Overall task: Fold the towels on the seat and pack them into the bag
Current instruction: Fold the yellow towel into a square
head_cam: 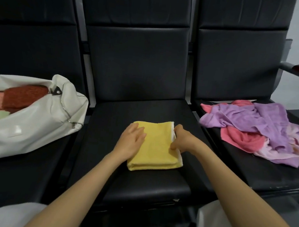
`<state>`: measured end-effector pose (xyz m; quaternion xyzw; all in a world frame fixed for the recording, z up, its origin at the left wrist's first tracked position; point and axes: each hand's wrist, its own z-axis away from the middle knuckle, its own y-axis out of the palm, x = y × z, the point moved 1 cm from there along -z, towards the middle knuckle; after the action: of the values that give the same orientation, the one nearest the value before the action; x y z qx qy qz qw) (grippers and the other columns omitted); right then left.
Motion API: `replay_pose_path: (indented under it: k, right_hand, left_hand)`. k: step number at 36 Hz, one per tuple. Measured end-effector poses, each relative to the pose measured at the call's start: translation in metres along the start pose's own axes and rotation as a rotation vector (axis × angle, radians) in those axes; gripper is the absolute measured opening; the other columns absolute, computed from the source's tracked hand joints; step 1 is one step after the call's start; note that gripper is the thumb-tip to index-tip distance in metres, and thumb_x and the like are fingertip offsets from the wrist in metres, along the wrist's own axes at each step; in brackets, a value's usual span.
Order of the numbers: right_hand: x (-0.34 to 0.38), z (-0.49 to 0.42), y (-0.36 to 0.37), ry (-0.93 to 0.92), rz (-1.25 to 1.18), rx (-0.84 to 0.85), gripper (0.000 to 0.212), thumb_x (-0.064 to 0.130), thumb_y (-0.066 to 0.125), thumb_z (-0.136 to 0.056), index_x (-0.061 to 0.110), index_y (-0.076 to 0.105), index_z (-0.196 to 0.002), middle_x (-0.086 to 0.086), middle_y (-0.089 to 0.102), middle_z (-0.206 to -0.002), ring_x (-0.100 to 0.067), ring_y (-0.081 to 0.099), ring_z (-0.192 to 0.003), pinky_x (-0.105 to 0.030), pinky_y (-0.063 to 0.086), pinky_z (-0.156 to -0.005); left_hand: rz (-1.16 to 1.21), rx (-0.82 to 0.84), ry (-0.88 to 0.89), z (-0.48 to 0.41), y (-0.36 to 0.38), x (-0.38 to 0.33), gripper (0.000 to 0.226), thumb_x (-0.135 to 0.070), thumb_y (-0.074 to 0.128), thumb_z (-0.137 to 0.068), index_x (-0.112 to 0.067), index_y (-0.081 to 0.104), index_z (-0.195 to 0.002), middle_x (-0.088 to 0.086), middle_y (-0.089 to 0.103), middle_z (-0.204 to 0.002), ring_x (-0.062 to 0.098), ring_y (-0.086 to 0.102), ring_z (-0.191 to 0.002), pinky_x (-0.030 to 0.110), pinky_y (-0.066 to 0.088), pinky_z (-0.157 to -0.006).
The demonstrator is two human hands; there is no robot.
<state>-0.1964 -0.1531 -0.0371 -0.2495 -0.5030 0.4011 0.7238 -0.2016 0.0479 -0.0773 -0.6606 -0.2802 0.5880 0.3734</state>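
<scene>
Yellow towel [152,150], folded, on middle seat [139,185].
Your left hand [132,140] lies flat on it, fingers straight; your right hand [181,139] pinches its right edge, fingers curled.

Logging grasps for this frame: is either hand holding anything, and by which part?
The right hand pinches the folded yellow towel at its right edge; the left hand only rests flat on its left side.
</scene>
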Motion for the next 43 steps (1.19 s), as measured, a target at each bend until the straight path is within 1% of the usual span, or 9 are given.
replay_pose_path:
  k: [3, 7, 10, 14, 22, 33, 36, 39, 43]
  right_hand:
    - [0.001, 0.001, 0.007, 0.007, 0.133, -0.029, 0.065, 0.006, 0.060, -0.088, 0.008, 0.020, -0.140, -0.012, 0.048, -0.115, -0.023, 0.054, -0.095, -0.031, 0.053, -0.073]
    - [0.006, 0.001, 0.020, -0.050, 0.410, -0.225, 0.071, 0.006, 0.053, -0.090, 0.011, 0.012, -0.147, -0.016, 0.023, -0.145, -0.034, 0.029, -0.132, -0.043, 0.037, -0.102]
    - [0.015, -0.001, 0.023, -0.244, 0.444, -0.356, 0.071, 0.002, 0.049, -0.090, 0.016, 0.014, -0.151, -0.012, 0.011, -0.156, -0.032, 0.004, -0.146, -0.049, 0.018, -0.117]
    - [0.023, -0.012, 0.034, -0.363, 0.296, -0.247, 0.054, 0.025, 0.034, -0.103, 0.020, 0.015, -0.153, -0.003, 0.012, -0.161, -0.023, -0.003, -0.149, -0.044, 0.005, -0.119]
    - [0.027, -0.023, 0.095, -0.355, 0.377, -0.081, 0.063, 0.056, 0.009, -0.100, 0.028, -0.003, -0.154, 0.005, -0.013, -0.161, -0.014, -0.021, -0.146, -0.052, -0.013, -0.116]
    - [0.055, -0.036, 0.100, -0.396, 0.340, -0.016, 0.063, 0.055, 0.018, -0.101, 0.028, -0.002, -0.154, 0.004, -0.012, -0.162, -0.016, -0.019, -0.147, -0.056, -0.010, -0.116]
    - [0.065, -0.031, 0.092, -0.395, 0.184, -0.134, 0.069, 0.049, 0.034, -0.100, 0.030, -0.004, -0.154, 0.000, -0.011, -0.161, -0.022, -0.010, -0.148, -0.055, 0.002, -0.118]
    - [0.072, -0.025, 0.074, -0.278, 0.168, -0.354, 0.071, 0.047, 0.043, -0.098, 0.017, 0.008, -0.152, -0.010, 0.010, -0.157, -0.028, 0.014, -0.144, -0.046, 0.028, -0.112]
    - [0.061, -0.025, 0.055, -0.020, 0.320, -0.104, 0.065, 0.053, 0.048, -0.094, 0.005, 0.039, -0.138, -0.015, 0.023, -0.149, -0.030, 0.028, -0.135, -0.038, 0.039, -0.100]
  left_hand:
    - [-0.284, 0.198, -0.016, 0.004, 0.020, 0.001, 0.062, -0.055, 0.018, -0.100, -0.026, 0.009, -0.154, -0.002, -0.008, -0.162, 0.017, -0.015, -0.147, 0.046, -0.004, -0.120]
    - [-0.424, 0.215, -0.031, 0.005, 0.030, 0.002, 0.063, -0.058, 0.009, -0.098, -0.029, -0.001, -0.154, -0.002, -0.014, -0.161, 0.019, -0.021, -0.146, 0.052, -0.012, -0.117]
    - [-0.499, 0.245, -0.034, 0.005, 0.026, -0.002, 0.064, -0.058, 0.006, -0.098, -0.028, -0.003, -0.154, 0.000, -0.014, -0.161, 0.020, -0.020, -0.146, 0.054, -0.012, -0.117]
    - [-0.519, 0.264, -0.067, 0.012, 0.021, 0.002, 0.064, -0.057, 0.006, -0.098, -0.026, -0.004, -0.154, 0.001, -0.014, -0.161, 0.021, -0.020, -0.146, 0.054, -0.010, -0.117]
    - [-0.536, 0.265, -0.139, 0.040, -0.008, 0.043, 0.068, -0.060, 0.004, -0.097, -0.023, -0.009, -0.153, -0.002, -0.017, -0.160, 0.017, -0.021, -0.146, 0.053, -0.011, -0.117]
    - [-0.237, 0.198, -0.178, 0.038, -0.024, 0.068, 0.067, -0.057, 0.024, -0.098, -0.024, 0.008, -0.154, -0.006, -0.007, -0.162, 0.014, -0.016, -0.147, 0.049, -0.004, -0.118]
    - [-0.024, 0.115, -0.107, 0.040, -0.042, 0.070, 0.054, -0.041, 0.044, -0.100, -0.022, 0.032, -0.148, -0.002, 0.016, -0.160, 0.015, 0.006, -0.148, 0.033, 0.008, -0.118]
    - [0.144, -0.097, -0.142, 0.045, -0.062, 0.078, 0.044, -0.023, 0.059, -0.094, -0.018, 0.050, -0.137, 0.002, 0.041, -0.145, 0.016, 0.040, -0.133, 0.024, 0.030, -0.105]
    - [0.177, -0.103, -0.380, 0.049, -0.072, 0.089, 0.047, -0.032, 0.068, -0.087, -0.013, 0.055, -0.128, 0.005, 0.052, -0.122, 0.012, 0.053, -0.102, 0.023, 0.041, -0.086]
